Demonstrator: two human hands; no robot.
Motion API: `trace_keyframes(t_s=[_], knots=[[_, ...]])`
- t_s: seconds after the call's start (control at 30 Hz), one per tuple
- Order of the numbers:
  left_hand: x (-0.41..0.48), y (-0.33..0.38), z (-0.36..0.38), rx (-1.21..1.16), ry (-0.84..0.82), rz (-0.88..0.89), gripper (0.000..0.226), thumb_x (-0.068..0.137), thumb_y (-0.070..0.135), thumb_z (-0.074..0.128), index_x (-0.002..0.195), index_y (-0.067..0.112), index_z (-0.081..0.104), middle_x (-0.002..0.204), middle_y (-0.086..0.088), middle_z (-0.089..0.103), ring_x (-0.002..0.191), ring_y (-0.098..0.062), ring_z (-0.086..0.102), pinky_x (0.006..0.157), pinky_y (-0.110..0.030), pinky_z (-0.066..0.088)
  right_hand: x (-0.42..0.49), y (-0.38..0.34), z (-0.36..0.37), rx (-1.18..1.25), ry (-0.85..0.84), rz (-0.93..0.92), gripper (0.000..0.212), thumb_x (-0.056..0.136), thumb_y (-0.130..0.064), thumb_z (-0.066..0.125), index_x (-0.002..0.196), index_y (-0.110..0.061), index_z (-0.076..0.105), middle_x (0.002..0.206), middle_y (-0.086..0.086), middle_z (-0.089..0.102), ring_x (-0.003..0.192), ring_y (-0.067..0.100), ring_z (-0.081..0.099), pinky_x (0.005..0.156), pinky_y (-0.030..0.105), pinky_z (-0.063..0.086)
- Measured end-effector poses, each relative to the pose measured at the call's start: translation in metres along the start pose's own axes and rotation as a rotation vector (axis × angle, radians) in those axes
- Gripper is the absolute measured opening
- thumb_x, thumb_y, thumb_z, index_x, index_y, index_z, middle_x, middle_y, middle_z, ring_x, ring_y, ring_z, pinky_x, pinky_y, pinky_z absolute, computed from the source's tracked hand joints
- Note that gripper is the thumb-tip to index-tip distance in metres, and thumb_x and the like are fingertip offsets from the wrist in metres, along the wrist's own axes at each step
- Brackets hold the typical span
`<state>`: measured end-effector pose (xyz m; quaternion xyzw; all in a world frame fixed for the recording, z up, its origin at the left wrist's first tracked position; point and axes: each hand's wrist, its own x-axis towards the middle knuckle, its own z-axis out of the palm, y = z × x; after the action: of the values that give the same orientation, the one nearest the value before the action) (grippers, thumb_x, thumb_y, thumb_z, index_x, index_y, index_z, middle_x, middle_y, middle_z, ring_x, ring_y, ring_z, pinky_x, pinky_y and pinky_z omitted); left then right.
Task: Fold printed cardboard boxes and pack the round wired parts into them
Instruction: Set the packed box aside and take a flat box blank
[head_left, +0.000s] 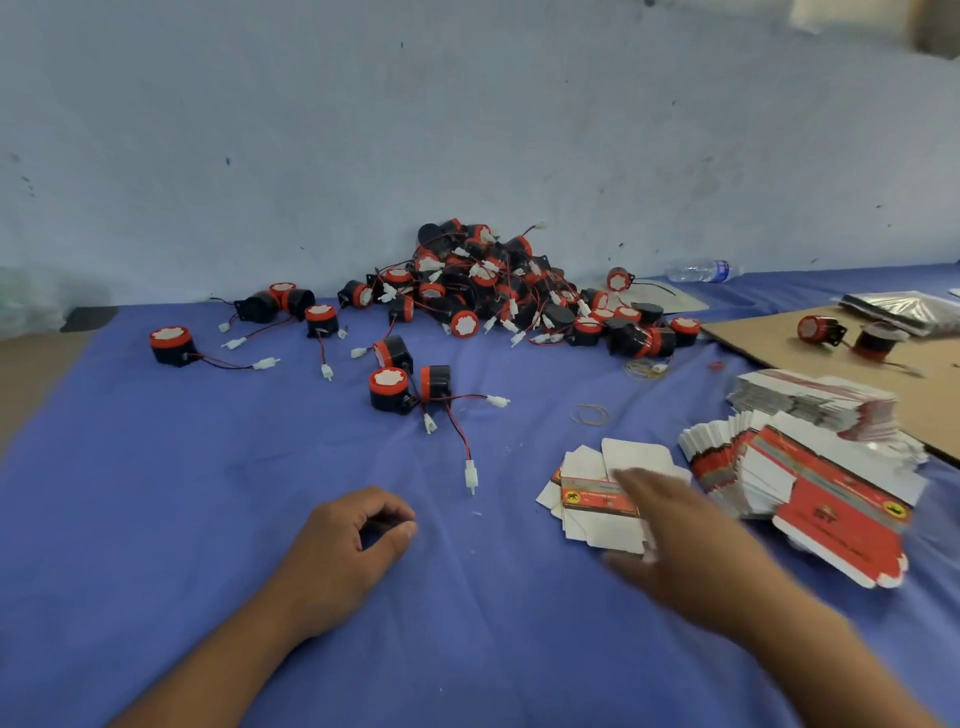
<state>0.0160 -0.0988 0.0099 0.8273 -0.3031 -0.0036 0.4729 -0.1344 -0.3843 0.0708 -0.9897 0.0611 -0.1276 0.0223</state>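
My left hand (348, 545) rests on the blue cloth (156, 493), fingers loosely curled around nothing. My right hand (670, 535), blurred, stretches its fingers flat over one flat printed box (592, 525); I cannot tell if they touch. Stacked flat boxes (769, 467) fan out just right of it. The pile of round wired parts (498, 291) lies well beyond both.
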Motion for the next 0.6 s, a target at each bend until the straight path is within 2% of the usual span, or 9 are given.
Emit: trace_keyframes(t_s=[0.03, 0.07, 0.17, 0.23, 0.3, 0.37, 0.47, 0.5, 0.6], knots=[[0.0, 0.0, 0.0, -0.004, 0.003, 0.0, 0.014, 0.087, 0.012, 0.072, 0.085, 0.026, 0.071, 0.086, 0.013, 0.071, 0.083, -0.008, 0.067, 0.076, -0.017, 0.05, 0.015, -0.011, 0.024, -0.044, -0.158, 0.011, 0.051, 0.098, -0.054, 0.046, 0.141, -0.026, 0.041, 0.145, -0.006, 0.046, 0.132, 0.017, 0.045, 0.1, 0.029, 0.04], [0.001, -0.001, -0.001, -0.005, 0.004, 0.003, 0.014, 0.087, 0.012, 0.072, 0.084, 0.025, 0.071, 0.085, 0.013, 0.07, 0.083, -0.008, 0.066, 0.075, -0.016, 0.05, 0.023, -0.016, 0.04, -0.113, -0.191, 0.014, 0.041, 0.102, -0.049, 0.037, 0.134, -0.023, 0.044, 0.141, -0.004, 0.049, 0.13, 0.019, 0.046, 0.098, 0.031, 0.041], [0.002, -0.002, -0.001, -0.007, -0.003, 0.012, 0.011, 0.088, 0.015, 0.071, 0.084, 0.025, 0.07, 0.084, 0.014, 0.069, 0.081, -0.008, 0.066, 0.074, -0.016, 0.049, 0.034, -0.02, 0.048, -0.301, -0.075, 0.044, 0.034, 0.102, -0.027, 0.024, 0.116, -0.02, 0.054, 0.123, 0.003, 0.063, 0.113, 0.023, 0.059, 0.082, 0.034, 0.044], [0.003, -0.003, -0.002, -0.009, -0.003, 0.011, 0.01, 0.089, 0.016, 0.071, 0.085, 0.025, 0.07, 0.083, 0.015, 0.069, 0.082, -0.007, 0.066, 0.074, -0.015, 0.049, 0.035, -0.02, 0.041, -0.267, 0.055, 0.086, 0.024, 0.097, -0.018, 0.04, 0.108, -0.02, 0.06, 0.104, 0.005, 0.07, 0.094, 0.028, 0.067, 0.064, 0.034, 0.041], [0.004, -0.004, -0.002, -0.015, -0.002, 0.013, 0.01, 0.089, 0.016, 0.071, 0.085, 0.025, 0.07, 0.083, 0.016, 0.069, 0.082, -0.006, 0.066, 0.075, -0.014, 0.049, 0.037, -0.015, 0.023, -0.222, 0.205, 0.165, 0.014, 0.082, -0.001, 0.067, 0.092, -0.012, 0.065, 0.076, 0.011, 0.068, 0.068, 0.036, 0.067, 0.05, 0.033, 0.032], [0.003, -0.003, -0.002, -0.019, -0.008, 0.015, 0.009, 0.087, 0.015, 0.072, 0.085, 0.023, 0.07, 0.083, 0.017, 0.069, 0.082, -0.005, 0.066, 0.076, -0.016, 0.05, 0.042, 0.0, -0.001, -0.17, 0.38, 0.245, 0.02, 0.07, 0.01, 0.076, 0.078, -0.005, 0.065, 0.06, 0.018, 0.061, 0.05, 0.039, 0.061, 0.05, 0.03, 0.026], [0.003, -0.001, -0.002, -0.006, -0.003, 0.028, 0.009, 0.085, 0.013, 0.075, 0.084, 0.021, 0.071, 0.083, 0.017, 0.069, 0.082, -0.005, 0.067, 0.079, -0.021, 0.052, 0.052, 0.012, -0.033, -0.039, 0.592, 0.345, 0.008, 0.085, -0.005, 0.074, 0.079, -0.002, 0.07, 0.065, 0.024, 0.065, 0.058, 0.043, 0.061, 0.058, 0.032, 0.03], [0.003, -0.001, -0.002, -0.004, -0.002, 0.032, 0.009, 0.084, 0.012, 0.075, 0.084, 0.021, 0.071, 0.083, 0.016, 0.069, 0.082, -0.005, 0.067, 0.079, -0.022, 0.052, 0.055, 0.014, -0.038, 0.038, 0.588, 0.372, 0.014, 0.089, -0.012, 0.072, 0.078, -0.004, 0.07, 0.067, 0.023, 0.066, 0.062, 0.042, 0.061, 0.06, 0.033, 0.031], [0.003, -0.001, -0.002, -0.001, 0.0, 0.036, 0.01, 0.085, 0.014, 0.075, 0.084, 0.023, 0.071, 0.084, 0.017, 0.069, 0.084, -0.005, 0.066, 0.08, -0.022, 0.052, 0.059, 0.012, -0.04, 0.287, 0.37, 0.393, 0.031, 0.088, -0.035, 0.074, 0.066, -0.016, 0.064, 0.063, 0.003, 0.064, 0.063, 0.026, 0.058, 0.056, 0.032, 0.036]])
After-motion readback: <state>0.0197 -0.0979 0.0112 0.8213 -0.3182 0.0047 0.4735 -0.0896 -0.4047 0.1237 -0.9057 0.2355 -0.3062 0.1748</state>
